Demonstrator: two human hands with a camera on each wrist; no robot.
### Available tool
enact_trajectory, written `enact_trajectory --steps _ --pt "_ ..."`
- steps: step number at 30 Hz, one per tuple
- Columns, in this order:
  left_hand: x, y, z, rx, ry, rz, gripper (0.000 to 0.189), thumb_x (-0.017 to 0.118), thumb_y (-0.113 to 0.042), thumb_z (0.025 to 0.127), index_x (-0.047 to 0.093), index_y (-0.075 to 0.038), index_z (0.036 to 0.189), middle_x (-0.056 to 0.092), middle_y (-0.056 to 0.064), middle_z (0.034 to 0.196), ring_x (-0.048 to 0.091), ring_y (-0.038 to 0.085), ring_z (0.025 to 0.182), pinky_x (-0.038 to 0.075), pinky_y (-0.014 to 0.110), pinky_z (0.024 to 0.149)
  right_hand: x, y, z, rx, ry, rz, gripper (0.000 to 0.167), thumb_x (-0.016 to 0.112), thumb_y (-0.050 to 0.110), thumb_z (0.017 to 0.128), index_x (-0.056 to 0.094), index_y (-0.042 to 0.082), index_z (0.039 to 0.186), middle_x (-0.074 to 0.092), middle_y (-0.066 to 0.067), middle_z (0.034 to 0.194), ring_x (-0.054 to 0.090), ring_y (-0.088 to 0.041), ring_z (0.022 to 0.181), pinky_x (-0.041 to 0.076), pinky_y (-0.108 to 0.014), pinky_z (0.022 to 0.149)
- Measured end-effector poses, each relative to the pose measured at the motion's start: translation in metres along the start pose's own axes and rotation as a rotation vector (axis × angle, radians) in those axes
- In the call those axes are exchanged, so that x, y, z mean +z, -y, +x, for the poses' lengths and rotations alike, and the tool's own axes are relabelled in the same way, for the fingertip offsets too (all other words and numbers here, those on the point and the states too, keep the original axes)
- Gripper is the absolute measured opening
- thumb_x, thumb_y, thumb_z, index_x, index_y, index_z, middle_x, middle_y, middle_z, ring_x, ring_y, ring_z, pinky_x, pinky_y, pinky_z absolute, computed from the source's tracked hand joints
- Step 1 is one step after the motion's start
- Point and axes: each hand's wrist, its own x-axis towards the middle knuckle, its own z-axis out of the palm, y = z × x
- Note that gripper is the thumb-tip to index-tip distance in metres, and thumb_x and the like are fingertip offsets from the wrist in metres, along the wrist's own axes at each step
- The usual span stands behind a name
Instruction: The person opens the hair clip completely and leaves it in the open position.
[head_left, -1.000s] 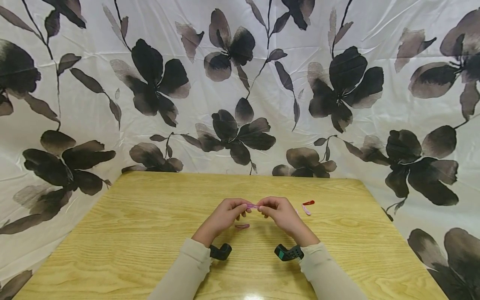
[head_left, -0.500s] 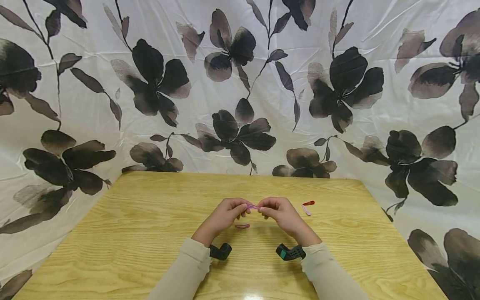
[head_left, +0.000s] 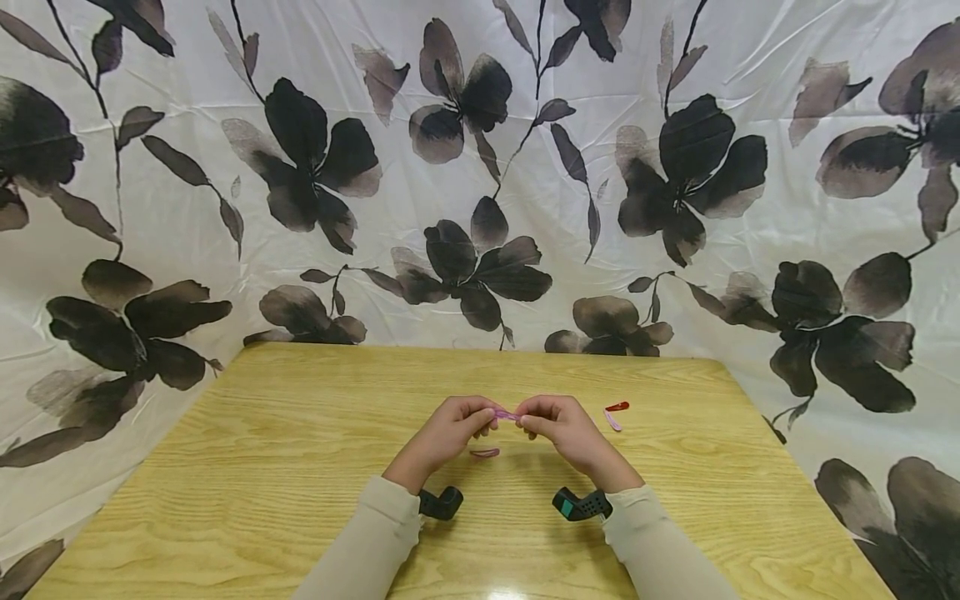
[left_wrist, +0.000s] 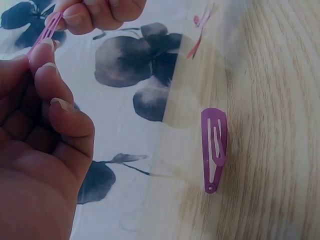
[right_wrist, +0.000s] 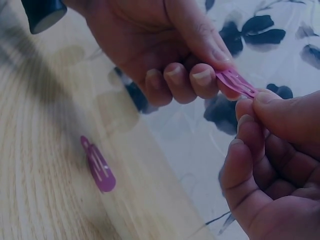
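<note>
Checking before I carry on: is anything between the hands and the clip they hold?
Nothing visible: the left hand and right hand pinch the pink clip directly, at opposite ends. The purple clip lies apart on the table.

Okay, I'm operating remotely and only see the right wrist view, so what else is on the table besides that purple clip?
Observer: A red clip and a pink clip lie to the right of the right hand.
Operator: Are those two close together?
Observer: Very close; whether they touch, I can't tell.
Operator: And the purple clip in the head view?
Observer: It appears below the held clip, nearer the left hand than the right.
</note>
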Motion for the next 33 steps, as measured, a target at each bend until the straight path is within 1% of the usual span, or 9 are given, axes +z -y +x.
enact_trajectory --steps 6,12,14,18,25,29,33 --pt "-0.001 0.0026 0.001 0.009 0.007 -0.017 0.027 0.046 -0.017 0.103 0.068 -0.001 0.1 0.058 0.004 0.083 0.047 0.016 0.072 0.045 0.035 0.07 -0.0004 -0.0003 -0.0001 -0.005 0.01 0.021 0.021 0.058 0.015 0.097 0.066 -0.002 0.107 0.062 0.001 0.087 0.057 -0.017 0.079 0.051 -0.041 0.08" --pt "-0.0008 0.0039 0.0016 0.009 0.018 -0.025 0.028 0.046 -0.018 0.103 0.068 -0.001 0.104 0.056 0.001 0.08 0.046 0.013 0.069 0.044 0.034 0.068 -0.0015 -0.0012 0.0001 -0.035 0.031 0.049 0.027 0.059 0.013 0.097 0.064 -0.01 0.108 0.063 0.002 0.086 0.056 -0.014 0.077 0.051 -0.035 0.077" --pt "-0.0009 0.0038 0.0014 0.015 0.022 -0.029 0.028 0.046 -0.018 0.103 0.067 0.0 0.105 0.055 0.005 0.08 0.046 0.013 0.069 0.042 0.033 0.066 -0.0017 -0.0014 0.0 -0.039 0.036 0.057 0.027 0.059 0.014 0.097 0.063 -0.011 0.108 0.063 0.002 0.086 0.056 -0.014 0.077 0.051 -0.034 0.076" --pt "-0.0013 0.0036 0.0006 0.027 0.031 -0.043 0.029 0.045 -0.018 0.104 0.066 0.002 0.106 0.052 0.007 0.079 0.045 0.013 0.068 0.039 0.03 0.063 -0.0021 -0.0022 -0.0003 -0.041 0.039 0.06 0.025 0.059 0.015 0.096 0.065 -0.008 0.107 0.063 0.003 0.086 0.056 -0.013 0.077 0.051 -0.037 0.077" --pt "-0.0017 0.0027 -0.0006 0.039 0.048 -0.06 0.028 0.045 -0.017 0.103 0.066 0.003 0.105 0.049 0.001 0.077 0.043 0.015 0.068 0.036 0.024 0.059 -0.0027 -0.0027 -0.0002 -0.053 0.049 0.058 0.024 0.059 0.015 0.097 0.066 -0.006 0.106 0.063 0.002 0.086 0.056 -0.013 0.077 0.051 -0.042 0.078" --pt "-0.002 0.0027 -0.0006 0.044 0.049 -0.062 0.029 0.045 -0.018 0.104 0.066 0.002 0.105 0.05 0.001 0.077 0.044 0.014 0.068 0.037 0.026 0.061 -0.0032 -0.002 -0.0004 -0.056 0.054 0.057 0.024 0.059 0.015 0.097 0.066 -0.005 0.106 0.062 0.002 0.086 0.056 -0.013 0.077 0.051 -0.042 0.078" --pt "-0.0018 0.0022 -0.0012 0.028 0.051 -0.076 0.028 0.046 -0.019 0.103 0.067 0.0 0.106 0.05 0.001 0.077 0.044 0.014 0.068 0.037 0.03 0.062 -0.0035 -0.0014 -0.0008 -0.061 0.063 0.06 0.024 0.059 0.015 0.097 0.066 -0.006 0.106 0.063 0.002 0.086 0.056 -0.013 0.077 0.051 -0.042 0.078"
